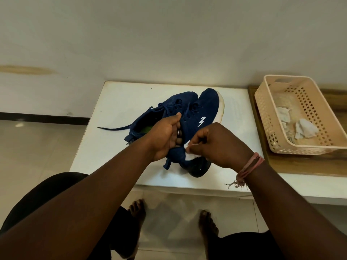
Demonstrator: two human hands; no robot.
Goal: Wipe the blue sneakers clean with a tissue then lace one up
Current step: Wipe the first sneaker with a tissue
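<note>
Two blue sneakers lie on a white table [120, 102]. The right sneaker [204, 107] is tilted on its side, white sole to the right, a white logo on its flank. My left hand [165, 136] grips this sneaker at its collar, thumb on top. My right hand [221, 145] pinches a white tissue [189, 153] against the heel area of the same sneaker. The left sneaker [169, 107] sits behind my left hand, and its loose lace [114, 128] trails left across the table.
A beige perforated basket [262, 113] stands on a wooden surface at the right and holds crumpled used tissues [305, 130]. A white wall rises behind the table. My bare feet rest on the tiled floor below the table's front edge.
</note>
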